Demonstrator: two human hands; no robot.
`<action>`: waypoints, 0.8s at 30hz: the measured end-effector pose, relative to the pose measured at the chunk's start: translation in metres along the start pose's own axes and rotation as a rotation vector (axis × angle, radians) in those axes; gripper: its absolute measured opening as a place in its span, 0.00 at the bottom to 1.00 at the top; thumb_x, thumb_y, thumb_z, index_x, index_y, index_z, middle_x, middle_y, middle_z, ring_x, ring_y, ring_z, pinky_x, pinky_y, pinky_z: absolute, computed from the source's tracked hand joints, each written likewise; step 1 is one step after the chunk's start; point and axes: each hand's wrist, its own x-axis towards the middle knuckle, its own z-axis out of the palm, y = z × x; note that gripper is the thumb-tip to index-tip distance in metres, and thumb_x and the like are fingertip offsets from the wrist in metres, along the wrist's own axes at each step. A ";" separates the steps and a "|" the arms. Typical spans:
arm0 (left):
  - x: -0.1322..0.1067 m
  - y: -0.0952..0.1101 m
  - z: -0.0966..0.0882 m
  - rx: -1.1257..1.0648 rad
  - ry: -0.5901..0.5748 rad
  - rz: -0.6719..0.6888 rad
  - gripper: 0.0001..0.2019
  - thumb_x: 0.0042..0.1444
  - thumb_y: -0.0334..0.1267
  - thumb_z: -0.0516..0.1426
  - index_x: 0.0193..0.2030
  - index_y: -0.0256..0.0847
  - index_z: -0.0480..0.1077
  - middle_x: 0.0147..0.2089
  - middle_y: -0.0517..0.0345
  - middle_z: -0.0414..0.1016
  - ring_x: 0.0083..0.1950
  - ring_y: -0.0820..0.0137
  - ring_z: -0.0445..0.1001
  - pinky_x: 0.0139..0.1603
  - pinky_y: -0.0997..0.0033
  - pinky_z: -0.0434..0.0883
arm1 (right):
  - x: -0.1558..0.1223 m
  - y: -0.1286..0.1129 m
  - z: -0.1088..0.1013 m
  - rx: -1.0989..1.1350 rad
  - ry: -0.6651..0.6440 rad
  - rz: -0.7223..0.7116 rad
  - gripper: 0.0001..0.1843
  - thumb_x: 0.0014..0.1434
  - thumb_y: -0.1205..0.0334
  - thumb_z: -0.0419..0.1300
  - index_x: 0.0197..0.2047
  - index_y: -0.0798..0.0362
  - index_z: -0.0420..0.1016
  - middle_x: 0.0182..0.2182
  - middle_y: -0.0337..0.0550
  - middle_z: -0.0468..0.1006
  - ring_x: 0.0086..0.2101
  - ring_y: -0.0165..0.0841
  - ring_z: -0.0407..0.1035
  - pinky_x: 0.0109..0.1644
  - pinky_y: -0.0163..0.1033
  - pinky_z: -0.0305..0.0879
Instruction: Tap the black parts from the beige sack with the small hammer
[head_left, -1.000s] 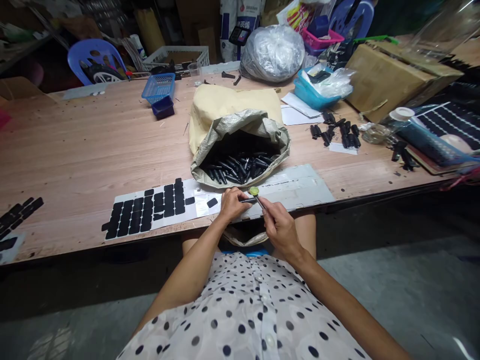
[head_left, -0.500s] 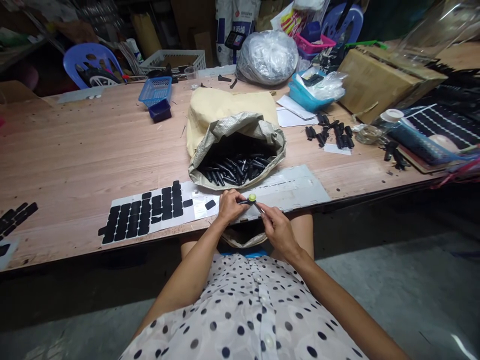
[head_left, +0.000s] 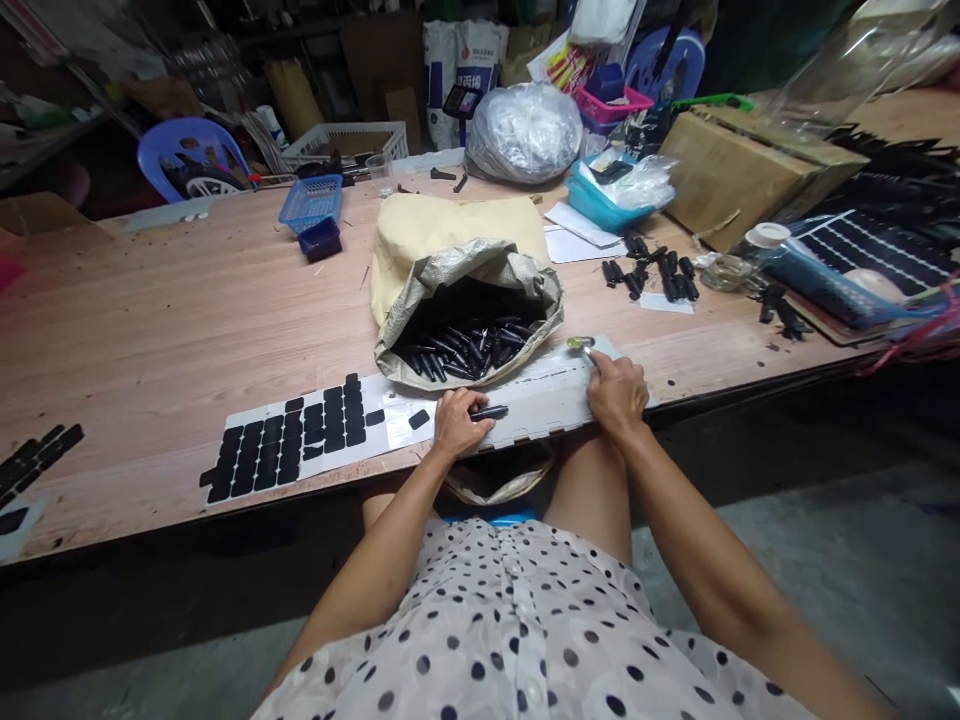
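Note:
My left hand (head_left: 459,422) is closed on a slim black tapered part (head_left: 491,412), which lies nearly level above the light grey board (head_left: 547,395) at the table's front edge. My right hand (head_left: 619,392) grips the handle of a small hammer with a yellow-green head (head_left: 581,343). That head rests on or just over the board's far right end, apart from the black part. Straight ahead, an open woven sack (head_left: 461,225) lies on its side with many similar black parts (head_left: 472,350) in its mouth.
Black rounded stickers (head_left: 281,440) on a white sheet lie to the left. At the right are loose black pieces (head_left: 667,272), a turquoise basket (head_left: 609,200) and a cardboard box (head_left: 739,170). A blue basket (head_left: 311,203) stands beyond the sack. Another sack opening (head_left: 502,480) shows below the table edge.
My right hand has moved right and away from me with the hammer, off the black part. My left hand stays near the same place, still holding the part.

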 end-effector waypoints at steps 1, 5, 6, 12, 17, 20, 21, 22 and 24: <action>0.000 -0.001 0.000 -0.003 0.003 -0.001 0.11 0.43 0.30 0.67 0.35 0.45 0.77 0.35 0.61 0.76 0.42 0.63 0.70 0.49 0.62 0.68 | 0.006 0.001 0.004 -0.038 0.001 0.002 0.19 0.65 0.64 0.54 0.55 0.48 0.81 0.37 0.50 0.72 0.37 0.38 0.61 0.37 0.39 0.52; 0.000 -0.006 0.000 -0.006 0.001 0.016 0.07 0.47 0.31 0.67 0.32 0.45 0.76 0.35 0.61 0.75 0.42 0.63 0.70 0.48 0.64 0.67 | 0.016 0.000 0.016 -0.132 0.016 -0.008 0.21 0.68 0.64 0.50 0.57 0.49 0.78 0.40 0.53 0.71 0.39 0.40 0.60 0.38 0.40 0.50; 0.000 -0.008 0.000 -0.005 -0.001 0.022 0.06 0.47 0.32 0.67 0.32 0.45 0.76 0.34 0.61 0.75 0.42 0.63 0.70 0.48 0.63 0.67 | 0.016 -0.001 0.018 -0.144 0.025 -0.015 0.21 0.68 0.64 0.50 0.57 0.49 0.78 0.41 0.54 0.71 0.40 0.40 0.60 0.39 0.40 0.49; 0.001 -0.015 -0.003 -0.052 -0.012 0.037 0.01 0.55 0.37 0.64 0.35 0.46 0.78 0.35 0.59 0.75 0.43 0.63 0.70 0.48 0.63 0.66 | 0.012 -0.006 0.021 -0.155 0.040 -0.020 0.21 0.67 0.64 0.49 0.58 0.50 0.76 0.43 0.55 0.71 0.42 0.43 0.61 0.40 0.42 0.50; -0.003 -0.012 -0.012 -0.284 0.000 0.003 0.11 0.59 0.42 0.59 0.28 0.43 0.75 0.31 0.58 0.73 0.40 0.65 0.70 0.47 0.65 0.67 | 0.012 -0.008 0.018 -0.143 0.025 -0.010 0.22 0.66 0.65 0.49 0.58 0.50 0.76 0.43 0.57 0.72 0.43 0.45 0.62 0.40 0.42 0.51; -0.013 -0.004 -0.018 -0.571 -0.015 -0.175 0.21 0.60 0.55 0.57 0.26 0.40 0.73 0.25 0.60 0.68 0.30 0.70 0.66 0.35 0.70 0.65 | 0.012 -0.007 0.018 -0.128 0.044 -0.016 0.21 0.66 0.65 0.49 0.56 0.51 0.77 0.43 0.57 0.72 0.43 0.45 0.62 0.39 0.43 0.51; -0.017 0.000 -0.019 -0.685 -0.044 -0.269 0.24 0.58 0.60 0.57 0.27 0.39 0.73 0.24 0.61 0.67 0.27 0.72 0.63 0.30 0.71 0.62 | 0.012 -0.007 0.019 -0.123 0.048 -0.017 0.21 0.66 0.65 0.50 0.56 0.51 0.77 0.43 0.57 0.72 0.43 0.45 0.62 0.39 0.43 0.52; -0.022 0.004 -0.020 -0.795 -0.081 -0.361 0.27 0.55 0.64 0.58 0.28 0.38 0.74 0.23 0.61 0.66 0.24 0.75 0.60 0.27 0.72 0.58 | 0.012 -0.007 0.019 -0.120 0.051 -0.017 0.21 0.66 0.65 0.50 0.56 0.51 0.77 0.43 0.57 0.72 0.43 0.45 0.62 0.39 0.43 0.52; -0.033 0.011 -0.022 -0.975 -0.156 -0.494 0.31 0.49 0.69 0.60 0.31 0.36 0.75 0.23 0.62 0.65 0.21 0.78 0.56 0.23 0.74 0.53 | 0.012 -0.007 0.018 -0.117 0.048 -0.015 0.21 0.66 0.65 0.49 0.56 0.51 0.77 0.43 0.57 0.72 0.43 0.46 0.62 0.40 0.43 0.52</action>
